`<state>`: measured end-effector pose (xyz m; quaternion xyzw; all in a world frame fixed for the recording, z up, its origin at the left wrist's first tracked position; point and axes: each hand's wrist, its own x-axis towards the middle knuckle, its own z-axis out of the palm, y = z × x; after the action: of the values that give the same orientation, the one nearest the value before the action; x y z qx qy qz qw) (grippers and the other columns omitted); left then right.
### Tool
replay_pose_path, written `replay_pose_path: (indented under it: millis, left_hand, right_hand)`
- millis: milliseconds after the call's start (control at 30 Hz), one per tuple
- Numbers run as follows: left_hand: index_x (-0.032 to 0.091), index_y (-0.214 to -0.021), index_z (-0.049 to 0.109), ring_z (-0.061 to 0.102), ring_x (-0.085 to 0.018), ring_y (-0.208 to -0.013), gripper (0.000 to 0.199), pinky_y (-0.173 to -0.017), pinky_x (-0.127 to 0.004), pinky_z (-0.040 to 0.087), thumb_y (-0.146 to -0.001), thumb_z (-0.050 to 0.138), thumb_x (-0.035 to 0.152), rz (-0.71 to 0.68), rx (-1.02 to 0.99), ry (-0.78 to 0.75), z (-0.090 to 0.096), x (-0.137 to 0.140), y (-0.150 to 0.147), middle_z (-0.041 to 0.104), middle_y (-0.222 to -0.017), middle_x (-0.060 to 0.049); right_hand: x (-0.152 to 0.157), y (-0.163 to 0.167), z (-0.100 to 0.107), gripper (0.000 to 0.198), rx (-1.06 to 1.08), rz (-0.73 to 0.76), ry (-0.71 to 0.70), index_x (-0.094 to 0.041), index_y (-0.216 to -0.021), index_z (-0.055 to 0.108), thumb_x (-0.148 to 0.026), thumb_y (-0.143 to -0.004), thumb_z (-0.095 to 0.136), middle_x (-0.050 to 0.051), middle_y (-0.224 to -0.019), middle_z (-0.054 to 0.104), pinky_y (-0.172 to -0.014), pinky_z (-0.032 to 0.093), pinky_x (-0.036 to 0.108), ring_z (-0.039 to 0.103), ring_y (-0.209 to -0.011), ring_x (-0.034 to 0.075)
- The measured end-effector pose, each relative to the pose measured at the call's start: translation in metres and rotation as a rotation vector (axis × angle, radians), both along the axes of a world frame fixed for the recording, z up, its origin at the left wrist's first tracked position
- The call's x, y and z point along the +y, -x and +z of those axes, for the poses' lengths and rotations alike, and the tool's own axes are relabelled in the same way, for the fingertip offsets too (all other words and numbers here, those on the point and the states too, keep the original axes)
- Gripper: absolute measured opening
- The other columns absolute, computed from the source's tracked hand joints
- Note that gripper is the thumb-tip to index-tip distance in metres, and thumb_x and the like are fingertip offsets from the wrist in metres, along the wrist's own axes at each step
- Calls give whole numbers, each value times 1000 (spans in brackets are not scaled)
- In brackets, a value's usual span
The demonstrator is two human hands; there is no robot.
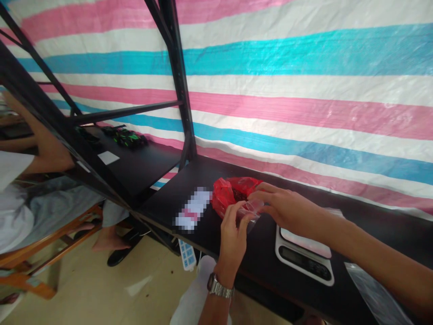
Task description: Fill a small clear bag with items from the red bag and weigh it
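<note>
My left hand (233,234), with a metal watch on its wrist, pinches the near edge of a small clear plastic bag (251,211). My right hand (284,205) holds the same bag from the right side, fingers pointing left. Just behind and left of the hands, touching them, lies an open red plastic bag (226,193) with dark contents on the black shelf top (209,171). A white digital scale (304,255) sits under my right forearm.
A blurred white label (193,208) lies left of the red bag. More clear bags (375,293) lie at the right front edge. Black shelf uprights (179,81) rise at left. Another person sits at far left beside a wooden chair (50,253). A power strip (187,255) hangs below.
</note>
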<state>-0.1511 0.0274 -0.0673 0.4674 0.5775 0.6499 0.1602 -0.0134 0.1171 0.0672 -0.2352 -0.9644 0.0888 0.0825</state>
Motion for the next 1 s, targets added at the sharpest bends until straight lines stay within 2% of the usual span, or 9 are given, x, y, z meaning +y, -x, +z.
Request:
replay_pose_path:
  millis: [100, 200, 267, 400, 500, 633, 767, 867, 1000]
  left_hand:
    - [21, -128, 67, 69, -25, -122, 28, -108, -41, 53, -102, 59, 27, 17, 0, 18, -4, 0, 0, 72, -128, -11]
    - [22, -140, 60, 65, -26, -128, 38, -111, -44, 51, -103, 59, 31, 4, 8, 34, -10, -2, -1, 68, -136, -13]
    - [24, -150, 51, 62, -27, -133, 51, -113, -46, 49, -101, 63, 35, -36, 28, 43, -15, -4, -3, 64, -140, -13]
    - [30, -162, 35, 55, -29, -140, 73, -118, -50, 45, -98, 69, 38, -65, 66, 55, -23, -7, -8, 57, -147, -13]
    - [31, -163, 31, 57, -28, -138, 73, -117, -50, 45, -99, 67, 36, -42, 75, 34, -23, -7, -11, 58, -145, -13]
    - [33, -162, 34, 58, -26, -136, 68, -117, -49, 45, -101, 64, 31, -37, 58, 4, -19, -8, -13, 62, -145, -11]
    - [34, -160, 35, 64, -21, -126, 66, -113, -42, 48, -101, 64, 26, -20, -94, -29, -11, -11, -12, 67, -137, -7]
    - [33, -158, 39, 68, -18, -118, 68, -108, -36, 52, -97, 69, 26, 44, -194, -122, -4, -11, -7, 66, -133, -6]
    - [31, -154, 43, 70, -15, -108, 69, -102, -32, 55, -93, 75, 28, 129, -298, -202, -1, -11, 2, 65, -125, -5]
  right_hand:
    - [-1, -2, -20, 21, 262, -148, 404, -23, -117, 69, -25, -100, 58, 10, -121, 73, -93, 60, 38, 73, -106, 23]
    - [-11, -2, -48, 37, 532, -369, 829, -22, -126, 62, -45, -98, 63, 11, -115, 75, -81, 64, 39, 76, -99, 25]
    - [-21, -1, -62, 48, 701, -474, 1026, -23, -127, 60, -54, -92, 70, 11, -117, 75, -82, 65, 39, 76, -104, 26]
    - [-37, 3, -72, 57, 937, -587, 1205, -24, -124, 64, -57, -80, 83, 9, -117, 78, -91, 63, 39, 77, -103, 25]
    - [-45, 3, -68, 60, 992, -548, 1235, -25, -123, 65, -58, -77, 86, 7, -120, 78, -100, 60, 40, 78, -103, 24]
    - [-50, -3, -63, 58, 966, -480, 1158, -25, -123, 65, -62, -82, 81, 6, -115, 79, -104, 56, 41, 78, -102, 23]
    - [-25, -4, -58, 47, 842, -426, 914, -23, -125, 64, -56, -93, 71, 8, -114, 78, -95, 58, 40, 76, -101, 23]
    - [13, 16, -47, 29, 584, -382, 545, -21, -122, 67, -40, -100, 65, 9, -109, 78, -88, 56, 37, 74, -97, 22]
    - [47, 62, -37, 19, -85, -134, -138, -17, -113, 77, -23, -97, 68, 14, -124, 74, -95, 48, 35, 66, -116, 27]
